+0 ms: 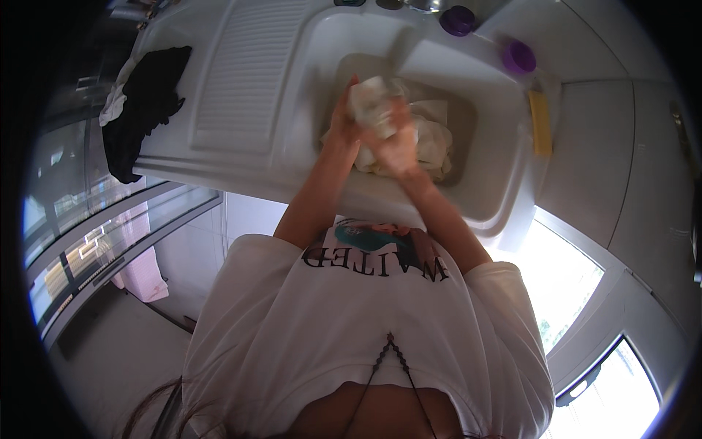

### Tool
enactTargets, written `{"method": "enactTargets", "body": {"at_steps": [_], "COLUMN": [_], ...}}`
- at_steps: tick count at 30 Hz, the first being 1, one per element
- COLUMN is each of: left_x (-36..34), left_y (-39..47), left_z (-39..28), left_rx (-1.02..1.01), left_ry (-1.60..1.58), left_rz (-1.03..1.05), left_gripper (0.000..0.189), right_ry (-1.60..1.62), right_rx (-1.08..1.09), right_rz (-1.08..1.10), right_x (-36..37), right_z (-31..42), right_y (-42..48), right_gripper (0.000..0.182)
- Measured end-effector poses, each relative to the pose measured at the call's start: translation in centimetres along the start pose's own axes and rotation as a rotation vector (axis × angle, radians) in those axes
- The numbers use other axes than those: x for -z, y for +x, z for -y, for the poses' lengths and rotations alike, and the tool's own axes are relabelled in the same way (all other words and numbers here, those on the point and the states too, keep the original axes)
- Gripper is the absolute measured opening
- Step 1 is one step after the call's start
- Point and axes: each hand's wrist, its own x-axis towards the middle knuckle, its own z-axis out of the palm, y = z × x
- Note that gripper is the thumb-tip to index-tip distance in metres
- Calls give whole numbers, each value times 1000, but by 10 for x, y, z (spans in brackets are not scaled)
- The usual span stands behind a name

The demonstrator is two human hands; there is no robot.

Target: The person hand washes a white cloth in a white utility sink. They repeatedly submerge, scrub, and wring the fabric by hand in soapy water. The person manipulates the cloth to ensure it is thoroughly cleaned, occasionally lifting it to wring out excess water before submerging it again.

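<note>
Over the basin of a white laundry sink (493, 159), my left hand (345, 118) and my right hand (396, 140) are close together, both on a bunched white cloth (373, 101). My left hand supports its left side with the fingers pointing up the picture. My right hand, blurred, grips it from the right. Below and to the right of my hands, more wet-looking white fabric (433, 145) lies heaped at the bottom of the basin. The water around it looks greyish, and part of the heap is hidden behind my right hand.
Left of the basin is a ribbed washboard (247, 71). Black cloth (145, 104) and a white cloth (113, 104) hang over the sink's left edge. Two purple containers (458, 21) (519, 57) and a yellow bar or sponge (540, 123) stand along the rim.
</note>
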Motion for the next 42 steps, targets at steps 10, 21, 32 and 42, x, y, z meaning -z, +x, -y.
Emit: {"method": "enactTargets", "body": {"at_steps": [10, 21, 32, 42], "left_x": [-17, -11, -51, -21], "left_y": [2, 3, -40, 0], "left_z": [44, 21, -49, -13], "left_rx": [-77, 23, 452, -228], "left_ry": [388, 571, 1898, 350], "left_rz": [-595, -672, -171, -225], "left_gripper": [34, 32, 35, 51], "right_ry": [-596, -393, 280, -184], "right_rx": [-384, -475, -903, 171], "right_rz": [-7, 47, 171, -22], "right_x": [11, 6, 70, -20], "right_z": [-37, -45, -81, -5], "right_y": [57, 57, 46, 4], "right_gripper": [35, 39, 41, 34]}}
